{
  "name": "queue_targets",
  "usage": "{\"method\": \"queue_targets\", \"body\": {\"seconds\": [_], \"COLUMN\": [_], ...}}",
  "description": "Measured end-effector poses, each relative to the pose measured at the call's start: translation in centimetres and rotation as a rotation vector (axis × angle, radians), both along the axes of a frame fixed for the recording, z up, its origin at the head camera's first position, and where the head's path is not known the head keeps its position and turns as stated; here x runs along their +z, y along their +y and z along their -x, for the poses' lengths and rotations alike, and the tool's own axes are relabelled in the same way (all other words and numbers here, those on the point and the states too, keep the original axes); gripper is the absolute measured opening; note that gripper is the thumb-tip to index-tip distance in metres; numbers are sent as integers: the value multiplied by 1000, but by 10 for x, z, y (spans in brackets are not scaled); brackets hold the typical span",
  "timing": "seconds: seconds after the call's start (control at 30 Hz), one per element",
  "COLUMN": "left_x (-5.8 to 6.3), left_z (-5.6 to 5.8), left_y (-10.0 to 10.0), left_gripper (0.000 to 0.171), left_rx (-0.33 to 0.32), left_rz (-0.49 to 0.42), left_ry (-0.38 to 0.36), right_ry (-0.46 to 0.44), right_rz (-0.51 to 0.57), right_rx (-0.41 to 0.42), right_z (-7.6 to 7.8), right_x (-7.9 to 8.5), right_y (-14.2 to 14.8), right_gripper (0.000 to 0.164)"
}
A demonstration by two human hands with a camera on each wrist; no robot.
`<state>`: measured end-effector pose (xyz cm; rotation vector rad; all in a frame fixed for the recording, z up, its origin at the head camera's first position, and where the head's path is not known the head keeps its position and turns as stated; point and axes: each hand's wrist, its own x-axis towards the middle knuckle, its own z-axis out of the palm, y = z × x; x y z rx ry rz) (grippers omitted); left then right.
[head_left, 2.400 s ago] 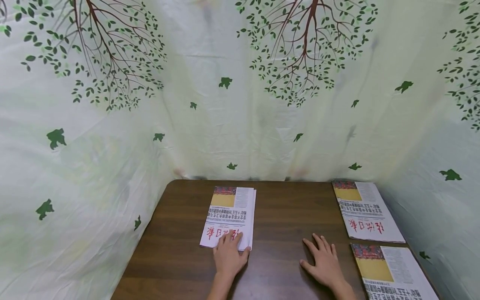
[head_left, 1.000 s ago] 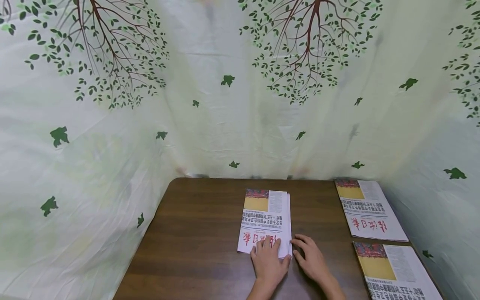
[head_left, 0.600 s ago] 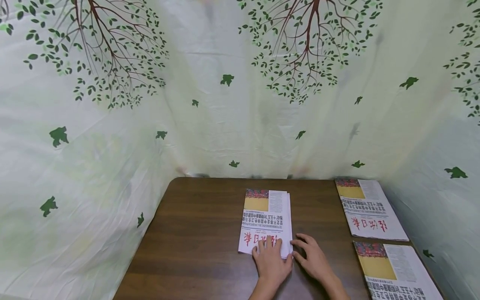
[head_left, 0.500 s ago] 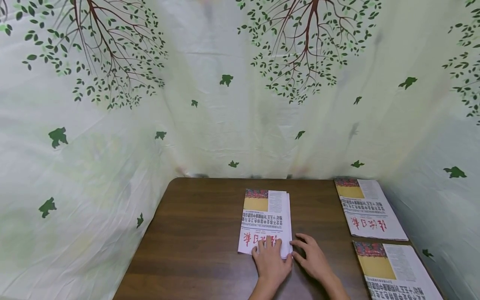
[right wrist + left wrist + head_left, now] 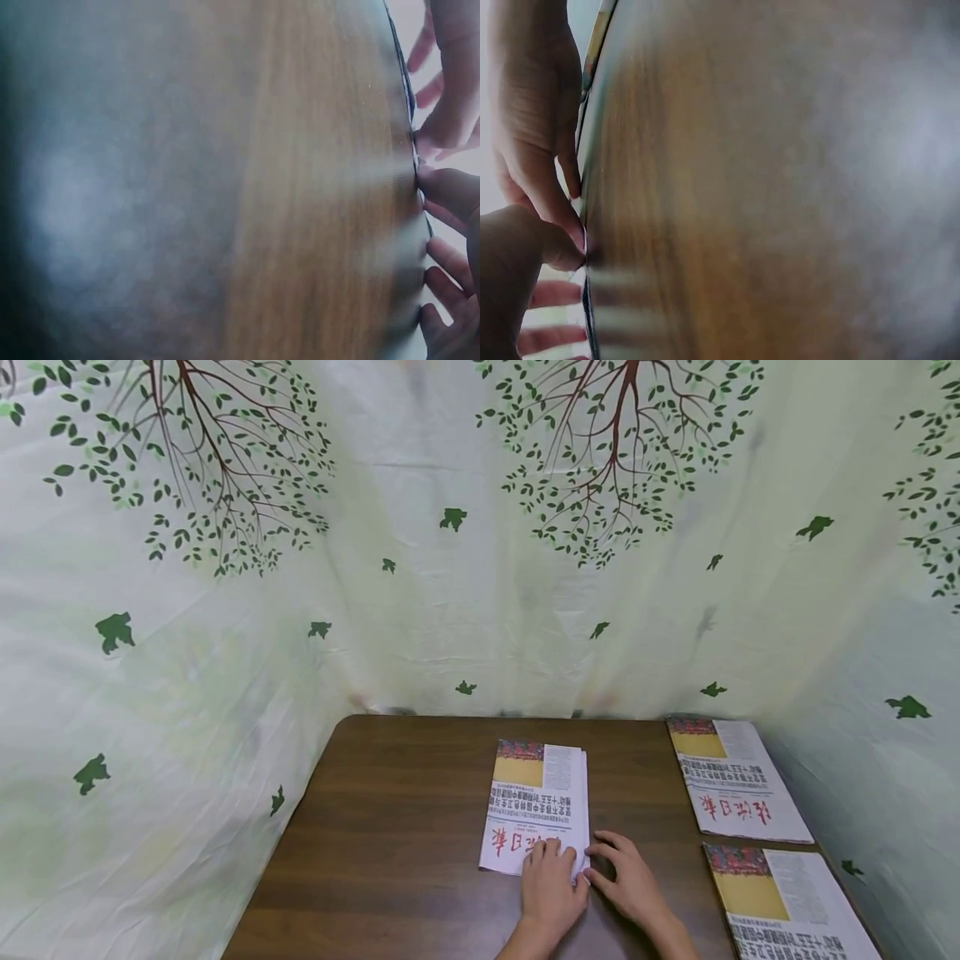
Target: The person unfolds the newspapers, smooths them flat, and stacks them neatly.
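Observation:
A folded newspaper (image 5: 528, 814) with red characters and a yellow picture block lies flat near the middle of the table. My left hand (image 5: 551, 893) rests on its near right part, fingers on the page and thumb by the near right corner. Beside its right edge is my right hand (image 5: 630, 881), fingers spread in a loose curve and thumb tip close to the left thumb. In the right wrist view the two thumbs (image 5: 446, 184) meet near the paper's corner. Whether the right fingertips touch the paper edge is hard to tell.
Two similar folded newspapers lie along the right side, a far one (image 5: 738, 785) and a near one (image 5: 787, 902) cut off by the frame. The brown wooden table (image 5: 375, 827) stands against a pale curtain (image 5: 525, 610) printed with trees and leaves.
The newspaper was slid rightward to the right hand under the left hand. Since half a second ago it has shifted slightly right and nearer, and the left fingers have drawn back a little.

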<state>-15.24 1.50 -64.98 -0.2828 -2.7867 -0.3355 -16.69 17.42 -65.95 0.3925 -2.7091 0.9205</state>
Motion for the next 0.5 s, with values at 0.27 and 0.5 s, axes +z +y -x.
{"method": "queue_targets", "body": {"seconds": [0.27,0.5], "left_x": [6,5], "left_z": [7,7], "left_y": [-4,-7], "left_gripper": [27,20], "left_rx": [-140,-199], "left_rz": [73,99], "left_ry": [8,96], "right_ry": [-16,6], "right_rz": [19,24], "right_rx": [1,-3], "right_z": [-1,0], "right_x": [-2,-2], "right_y": [-2,0], "right_gripper": [27,30]}}
